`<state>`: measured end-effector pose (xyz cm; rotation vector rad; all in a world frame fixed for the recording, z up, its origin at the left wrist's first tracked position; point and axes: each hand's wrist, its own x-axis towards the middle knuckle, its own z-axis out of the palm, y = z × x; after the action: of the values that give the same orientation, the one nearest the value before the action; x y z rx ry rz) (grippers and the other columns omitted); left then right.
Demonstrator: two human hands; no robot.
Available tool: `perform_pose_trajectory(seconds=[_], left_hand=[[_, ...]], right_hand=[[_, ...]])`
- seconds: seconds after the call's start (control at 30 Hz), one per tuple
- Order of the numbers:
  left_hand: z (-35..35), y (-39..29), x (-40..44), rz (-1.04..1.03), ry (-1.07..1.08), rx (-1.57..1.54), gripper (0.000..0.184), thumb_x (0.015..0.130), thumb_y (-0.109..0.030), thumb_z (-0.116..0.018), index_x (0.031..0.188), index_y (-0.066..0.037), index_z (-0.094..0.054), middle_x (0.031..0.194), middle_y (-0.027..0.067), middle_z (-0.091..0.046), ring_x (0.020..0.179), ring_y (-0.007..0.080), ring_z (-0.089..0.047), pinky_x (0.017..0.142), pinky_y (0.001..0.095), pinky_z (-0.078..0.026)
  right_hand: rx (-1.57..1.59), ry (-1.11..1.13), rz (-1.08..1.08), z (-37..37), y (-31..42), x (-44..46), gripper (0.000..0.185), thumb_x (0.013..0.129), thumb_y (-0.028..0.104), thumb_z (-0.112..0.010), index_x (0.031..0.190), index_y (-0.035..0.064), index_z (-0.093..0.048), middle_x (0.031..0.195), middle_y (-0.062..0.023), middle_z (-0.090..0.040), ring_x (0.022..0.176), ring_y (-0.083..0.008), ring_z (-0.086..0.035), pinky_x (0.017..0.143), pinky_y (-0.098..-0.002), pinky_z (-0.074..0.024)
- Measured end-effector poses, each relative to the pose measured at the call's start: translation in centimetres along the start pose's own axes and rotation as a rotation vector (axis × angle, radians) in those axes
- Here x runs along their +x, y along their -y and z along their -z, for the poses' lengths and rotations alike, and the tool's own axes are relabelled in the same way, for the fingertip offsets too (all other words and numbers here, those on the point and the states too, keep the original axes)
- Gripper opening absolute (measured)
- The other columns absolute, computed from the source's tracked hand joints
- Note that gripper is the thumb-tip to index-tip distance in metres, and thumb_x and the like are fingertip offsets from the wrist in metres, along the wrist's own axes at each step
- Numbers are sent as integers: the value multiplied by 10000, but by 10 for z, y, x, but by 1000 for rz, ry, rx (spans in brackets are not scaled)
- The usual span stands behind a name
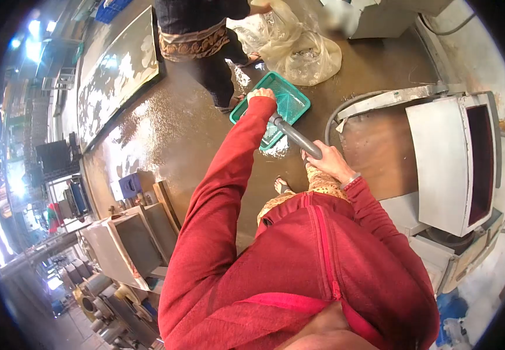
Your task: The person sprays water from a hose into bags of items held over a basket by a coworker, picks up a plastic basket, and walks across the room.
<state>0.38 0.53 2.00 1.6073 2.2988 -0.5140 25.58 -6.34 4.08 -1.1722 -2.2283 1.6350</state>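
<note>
My right hand [335,164] is wrapped round the lower end of a grey pipe or hose [296,139], close to my thigh. The pipe slants up and left and passes out of sight at my left cuff. My left hand [261,94] is closed above the rim of a green plastic basket [292,95]. What its fingers grip is hidden; it lies roughly in line with the pipe. The basket has mesh sides and base, and rests on the wet floor.
Another person [201,44] in dark clothes stands just beyond the basket, beside large translucent plastic bags [305,58]. A big flat panel [121,73] lies at the left. White machine housings [448,166] stand at the right, and a metal box [127,242] at the lower left.
</note>
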Motion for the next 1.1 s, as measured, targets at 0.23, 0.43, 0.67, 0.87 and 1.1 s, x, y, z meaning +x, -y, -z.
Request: perform_pose_trajectory(seconds=[0.23, 0.43, 0.67, 0.87, 1.1], left_hand=[[-36, 24, -34, 108, -101, -70, 411, 778, -485, -399, 883, -132, -582, 890, 113, -576, 851, 251, -542, 671, 367, -419], [-57, 10, -37, 82, -178, 9, 323, 798, -325, -407, 922, -70, -562, 906, 146, -513, 846, 304, -487, 591, 474, -434], [-43, -25, -19, -2, -109, 270, 219, 739, -184, -459, 847, -53, -597, 826, 142, -522, 751, 295, -512, 467, 480, -437], [-49, -32, 15, -115, 160, 124, 186, 711, -201, -488, 786, -95, -621, 838, 73, -595, 699, 225, -580, 360, 435, -430], [-114, -22, 57, 161, 155, -122, 267, 706, -272, -532, 920, -131, -610, 975, 65, -577, 879, 234, -562, 694, 381, -451]], right_hand=[[-145, -71, 29, -19, 14, -15, 278, 686, 171, -574, 919, 59, -472, 642, -206, -541, 667, -379, -524, 564, -436, -402], [-263, -73, -71, -43, 36, -35, 348, 695, 174, -561, 1014, 98, -445, 688, -209, -552, 683, -395, -519, 580, -464, -408], [-144, -103, -34, -44, 41, -38, 426, 728, 238, -563, 1063, 37, -393, 724, -224, -554, 705, -389, -533, 587, -439, -421], [-65, -55, -123, -35, 29, -27, 323, 753, 254, -554, 931, 28, -407, 649, -228, -535, 659, -402, -526, 544, -432, -402], [-265, 39, -182, -32, 19, -16, 424, 756, 275, -522, 1081, 39, -383, 735, -228, -559, 705, -379, -542, 598, -445, -422]])
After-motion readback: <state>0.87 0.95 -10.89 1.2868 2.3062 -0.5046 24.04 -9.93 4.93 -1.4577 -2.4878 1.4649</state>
